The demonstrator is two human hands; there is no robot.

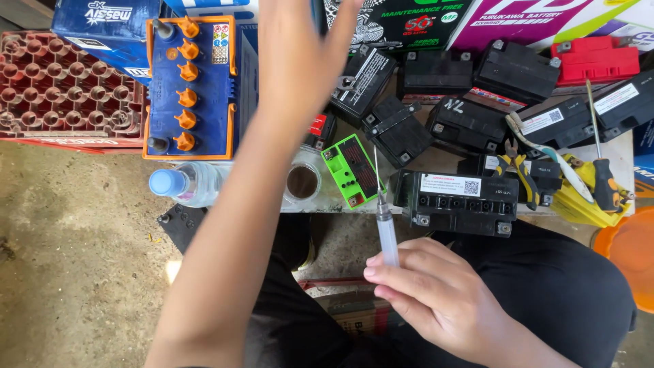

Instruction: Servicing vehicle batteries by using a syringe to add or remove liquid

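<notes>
My right hand [439, 296] grips a clear syringe [387, 235] by its barrel. Its long thin needle points up toward a small green-topped battery [351, 169]. Just right of the needle lies a black battery [456, 202] with a white label and a row of open cell holes. My left arm stretches up across the middle of the view. My left hand [300, 48] is blurred, over the small black batteries [364, 78] and near the boxes at the top edge. Whether it holds anything is unclear.
A big blue battery [191, 85] with orange caps lies at the upper left beside a red crate [61, 85]. A clear bottle [187, 184] with a blue cap and an open jar [302, 181] lie by my left arm. Pliers [518, 170], a screwdriver [603, 180] and an orange bowl [633, 255] are at right.
</notes>
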